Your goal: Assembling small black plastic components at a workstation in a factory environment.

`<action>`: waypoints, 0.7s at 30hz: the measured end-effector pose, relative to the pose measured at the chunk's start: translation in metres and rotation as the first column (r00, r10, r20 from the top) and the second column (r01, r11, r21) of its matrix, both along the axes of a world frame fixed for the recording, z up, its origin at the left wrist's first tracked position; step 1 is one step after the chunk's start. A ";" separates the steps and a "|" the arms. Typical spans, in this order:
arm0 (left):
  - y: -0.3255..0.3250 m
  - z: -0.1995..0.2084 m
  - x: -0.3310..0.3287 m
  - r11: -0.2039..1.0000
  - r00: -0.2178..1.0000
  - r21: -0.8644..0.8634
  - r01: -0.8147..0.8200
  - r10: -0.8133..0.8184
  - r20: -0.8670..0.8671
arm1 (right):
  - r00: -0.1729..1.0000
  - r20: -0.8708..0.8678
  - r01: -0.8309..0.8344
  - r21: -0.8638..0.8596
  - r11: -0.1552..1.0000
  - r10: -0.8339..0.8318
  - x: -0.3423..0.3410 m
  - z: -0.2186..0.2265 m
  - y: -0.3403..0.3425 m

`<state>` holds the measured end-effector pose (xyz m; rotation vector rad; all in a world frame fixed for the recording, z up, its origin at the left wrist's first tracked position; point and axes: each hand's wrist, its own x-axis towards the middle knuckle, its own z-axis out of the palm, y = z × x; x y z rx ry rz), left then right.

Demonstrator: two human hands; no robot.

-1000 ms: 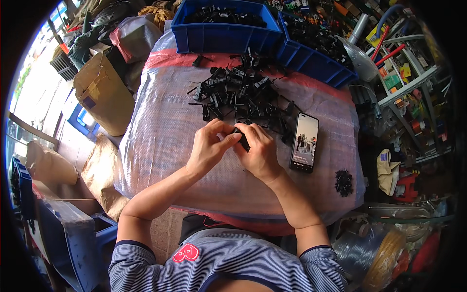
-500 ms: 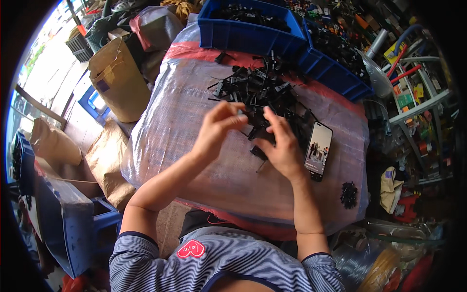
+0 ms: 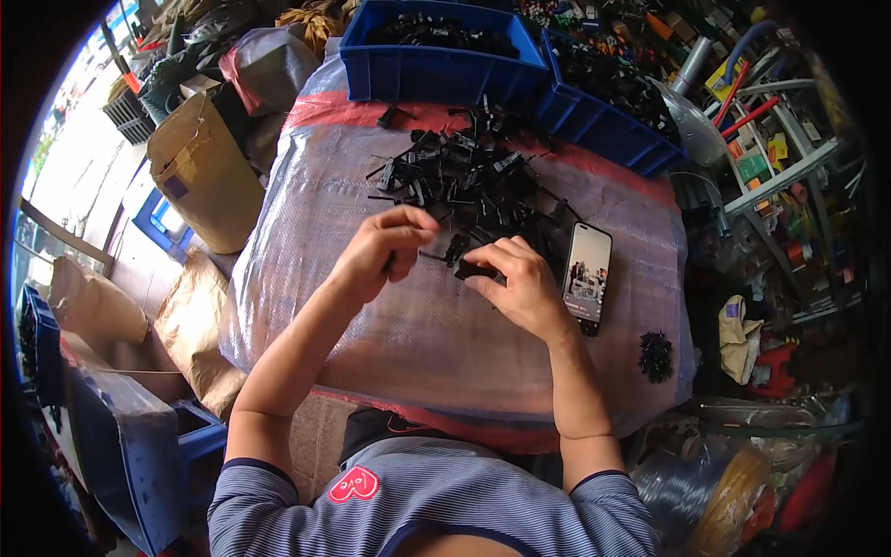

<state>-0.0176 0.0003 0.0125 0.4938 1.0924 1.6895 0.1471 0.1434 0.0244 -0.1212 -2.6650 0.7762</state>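
Observation:
A loose pile of black plastic parts [image 3: 455, 172], some with thin rods sticking out, lies on the sheet-covered work surface [image 3: 306, 278]. At the near side of the pile, my right hand [image 3: 522, 290] pinches a black plastic part [image 3: 475, 271] between thumb and fingers. My left hand [image 3: 382, 252] hovers to the left of it, its fingers curled over. Something small and dark shows under those fingers, too little of it to name. A phone [image 3: 587, 278] with a lit screen lies just right of my right hand.
Two blue bins [image 3: 436, 76] full of black parts stand along the far edge. A small heap of tiny black pieces [image 3: 655, 356] lies near the right edge. Brown paper sacks [image 3: 209, 176] and a blue plastic stool [image 3: 139, 446] stand at the left; a metal rack [image 3: 789, 176] at the right.
My hands have moved apart and slightly nearer to me; the right has closed on a black part. The whole view has shifted a little.

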 end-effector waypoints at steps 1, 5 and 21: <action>0.000 0.003 0.006 0.986 0.993 -0.150 0.073 -0.086 -0.085 | 0.998 -0.059 0.006 -0.034 0.999 -0.008 0.000 0.003 -0.001; 0.005 0.009 0.025 0.967 0.951 -0.250 0.057 -0.129 -0.282 | 0.981 -0.195 0.035 0.066 0.997 -0.022 -0.004 0.003 -0.014; 0.005 0.008 0.027 0.992 0.965 -0.128 -0.019 -0.015 -0.261 | 0.915 -0.273 -0.064 -0.826 0.560 -0.298 -0.009 -0.007 -0.016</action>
